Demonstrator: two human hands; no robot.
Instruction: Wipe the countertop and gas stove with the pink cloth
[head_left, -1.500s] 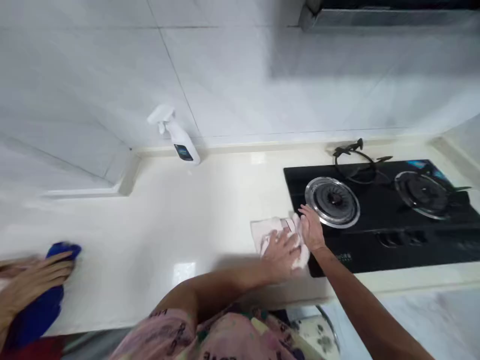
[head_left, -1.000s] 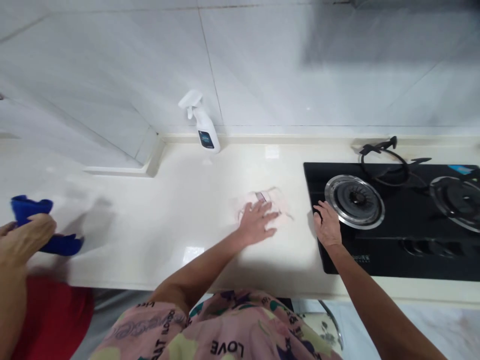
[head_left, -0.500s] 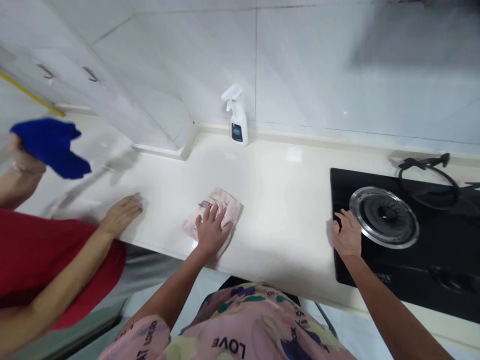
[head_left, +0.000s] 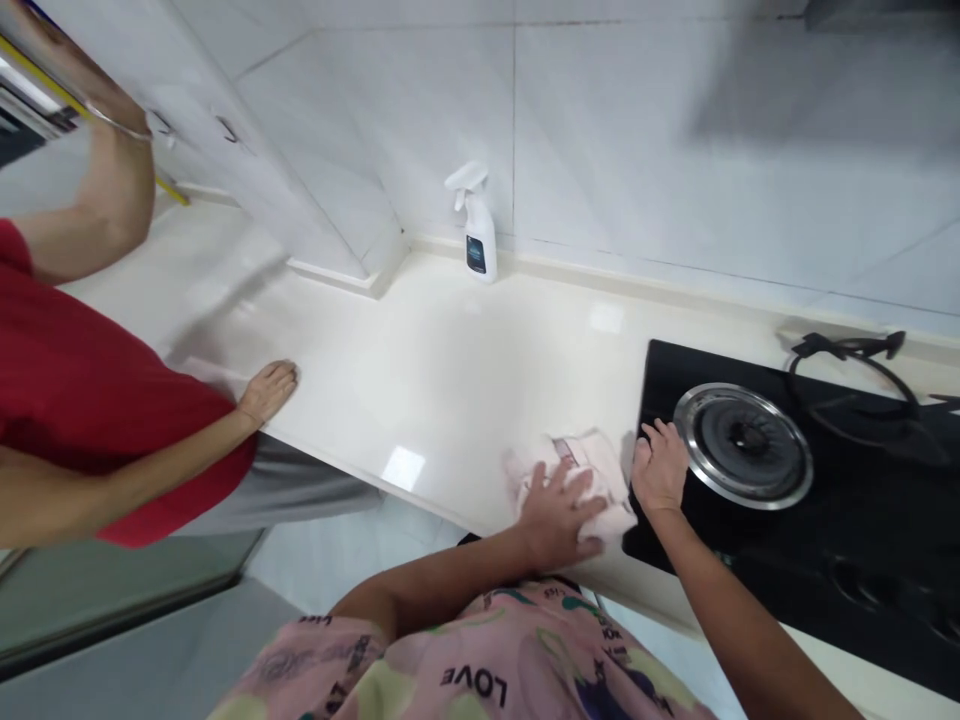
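Note:
My left hand (head_left: pixel 559 518) lies with spread fingers on a crumpled pale pink cloth (head_left: pixel 600 468), pressing it flat against the cream countertop (head_left: pixel 457 380). The cloth sits just left of the black glass cooktop (head_left: pixel 660 370), and part of it is covered by my palm. On the cooktop's left edge rests my right hand (head_left: pixel 661 465), its fingers apart and holding nothing. Close beside those fingers is the round burner (head_left: pixel 742 445) with its shiny metal ring.
A white spray bottle (head_left: pixel 480 235) stands upright against the tiled wall. A black pan support (head_left: pixel 855 375) leans at the back of the cooktop. At left, a person in a red shirt (head_left: pixel 112 400) rests one hand (head_left: pixel 268 392) on the counter edge and raises the other arm.
My left hand has slid the pink cloth rightward along the counter to near the cooktop. My right hand stays on the cooktop edge. The other person's arm with the blue cloth has risen.

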